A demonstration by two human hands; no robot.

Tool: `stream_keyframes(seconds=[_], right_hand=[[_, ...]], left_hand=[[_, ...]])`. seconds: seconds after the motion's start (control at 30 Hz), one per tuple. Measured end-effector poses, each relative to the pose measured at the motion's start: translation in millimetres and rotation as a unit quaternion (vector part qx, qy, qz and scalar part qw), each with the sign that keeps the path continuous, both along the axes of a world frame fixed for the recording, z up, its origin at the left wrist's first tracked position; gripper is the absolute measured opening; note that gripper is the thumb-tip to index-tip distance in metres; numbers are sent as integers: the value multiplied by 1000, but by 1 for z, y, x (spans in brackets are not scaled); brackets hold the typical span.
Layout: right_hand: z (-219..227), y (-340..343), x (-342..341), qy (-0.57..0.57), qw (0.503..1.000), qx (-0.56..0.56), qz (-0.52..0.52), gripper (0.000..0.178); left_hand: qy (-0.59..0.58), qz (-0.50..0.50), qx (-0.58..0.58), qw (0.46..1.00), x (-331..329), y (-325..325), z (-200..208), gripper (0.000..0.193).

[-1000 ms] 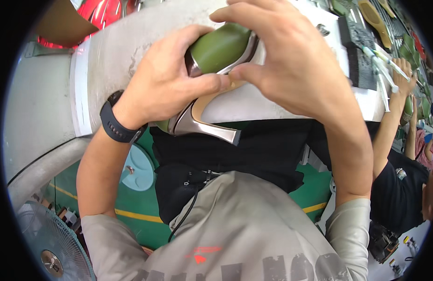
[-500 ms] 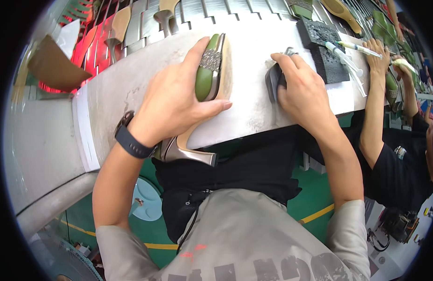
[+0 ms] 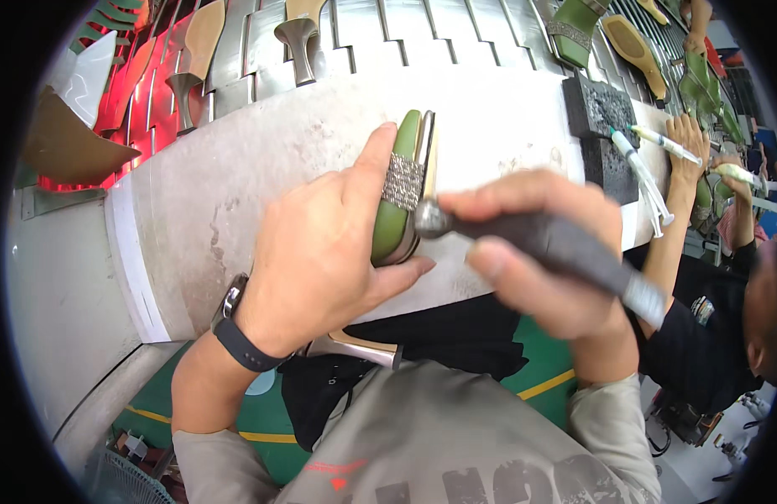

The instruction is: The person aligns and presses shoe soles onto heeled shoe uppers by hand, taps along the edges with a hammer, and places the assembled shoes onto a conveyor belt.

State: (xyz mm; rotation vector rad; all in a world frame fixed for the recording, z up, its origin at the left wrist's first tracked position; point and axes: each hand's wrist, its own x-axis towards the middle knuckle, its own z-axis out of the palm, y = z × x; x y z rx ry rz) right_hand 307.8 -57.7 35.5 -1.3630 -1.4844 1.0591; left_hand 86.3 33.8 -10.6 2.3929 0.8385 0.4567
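My left hand (image 3: 321, 244) wraps around a high-heeled sandal, its green strap (image 3: 392, 239) crossed by a glittery band, and presses it on its side against the worktop. Below my wrist its metallic heel (image 3: 367, 346) sticks out past the table's near edge. Closed around a dark hammer (image 3: 539, 244), my right hand (image 3: 565, 277) is smeared by motion. The hammer's rounded metal knob is at the sandal's sole edge, beside the glittery band; whether they touch, I cannot tell. Its other end is flared and bright.
Black foam blocks (image 3: 602, 109) and syringes (image 3: 644, 181) lie at the worktop's right. Beyond runs a slatted metal conveyor (image 3: 371, 34) carrying shoe soles (image 3: 205, 34) and a green sandal (image 3: 573, 38). A co-worker's arm (image 3: 686, 160) reaches in at the right.
My right hand has lifted the hammer off the worktop and brought it left to the sandal. My left hand and the sandal appear slightly lower and further right in the picture.
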Motion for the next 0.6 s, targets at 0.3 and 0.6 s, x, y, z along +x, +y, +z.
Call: stream_keyframes(seconds=[0.3, 0.6], right_hand=[[-10, 47, 3, 54, 990, 13, -126, 20], [-1, 27, -3, 15, 999, 41, -16, 19]], left_hand=[[-24, -24, -9, 999, -4, 2, 5, 110], [-37, -3, 2, 999, -7, -1, -3, 108]])
